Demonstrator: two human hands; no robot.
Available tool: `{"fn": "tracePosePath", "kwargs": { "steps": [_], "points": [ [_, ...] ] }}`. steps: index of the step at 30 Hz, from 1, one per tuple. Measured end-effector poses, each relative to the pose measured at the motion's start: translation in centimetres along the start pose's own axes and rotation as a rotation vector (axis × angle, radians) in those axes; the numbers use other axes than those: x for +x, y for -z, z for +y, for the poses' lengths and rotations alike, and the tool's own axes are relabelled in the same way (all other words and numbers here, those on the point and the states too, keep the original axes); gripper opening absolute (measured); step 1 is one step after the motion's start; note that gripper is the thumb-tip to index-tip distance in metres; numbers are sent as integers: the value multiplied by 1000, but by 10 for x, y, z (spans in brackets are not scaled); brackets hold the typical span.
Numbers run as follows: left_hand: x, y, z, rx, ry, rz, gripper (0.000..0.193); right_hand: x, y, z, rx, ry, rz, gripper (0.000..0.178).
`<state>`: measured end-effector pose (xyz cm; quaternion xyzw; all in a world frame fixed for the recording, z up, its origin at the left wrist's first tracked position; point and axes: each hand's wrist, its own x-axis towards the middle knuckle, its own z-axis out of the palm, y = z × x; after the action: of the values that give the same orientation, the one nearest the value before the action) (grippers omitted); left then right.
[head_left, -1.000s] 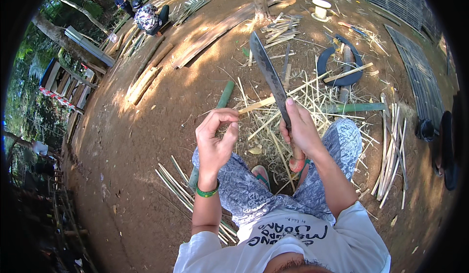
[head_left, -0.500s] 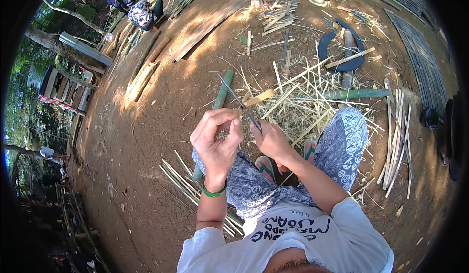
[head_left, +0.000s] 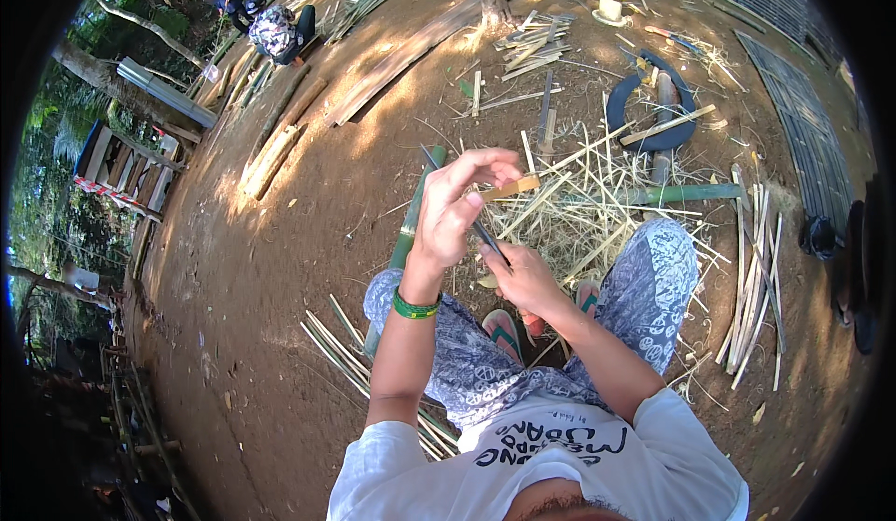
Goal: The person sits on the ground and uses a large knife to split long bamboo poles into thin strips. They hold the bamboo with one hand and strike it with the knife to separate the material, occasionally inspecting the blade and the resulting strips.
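My right hand (head_left: pixel 525 280) is closed round a long knife (head_left: pixel 487 236); part of its red-orange handle shows below the fist. Its narrow dark blade slants up and left, passing behind my left hand, and the tip emerges on the far side. My left hand (head_left: pixel 453 206), with a green band at the wrist, has its fingers curled about a short, flat, yellowish bamboo piece (head_left: pixel 523 186). That piece points right, over a heap of pale shavings (head_left: pixel 583 208). The fingers partly cover it, so where the blade meets it is hidden.
Green bamboo poles (head_left: pixel 689 194) lie on the dirt at right and beside my left knee. Split strips (head_left: pixel 754 283) are bundled at right, others (head_left: pixel 341 348) at left. Beyond are a black ring-shaped object (head_left: pixel 686 122), planks (head_left: pixel 411 59) and a crouching person (head_left: pixel 273 33).
My left hand has moved up and right, now covering part of the blade and the bamboo piece. The bamboo piece has shifted slightly right. My right hand has moved slightly right and nearer me with the knife.
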<state>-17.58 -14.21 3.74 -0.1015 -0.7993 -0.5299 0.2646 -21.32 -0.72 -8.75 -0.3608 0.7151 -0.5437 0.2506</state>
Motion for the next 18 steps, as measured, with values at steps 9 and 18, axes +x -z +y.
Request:
{"fn": "tracePosePath", "kwargs": {
  "steps": [9, 18],
  "points": [
    [21, -21, 9, 124, -81, -91, 70, -4, 23, -31, 201, -221, -82, 36],
    [15, -9, 25, 52, -41, 170, 29, -45, 40, -66, -49, -86, -164, 45]
  ]
}}
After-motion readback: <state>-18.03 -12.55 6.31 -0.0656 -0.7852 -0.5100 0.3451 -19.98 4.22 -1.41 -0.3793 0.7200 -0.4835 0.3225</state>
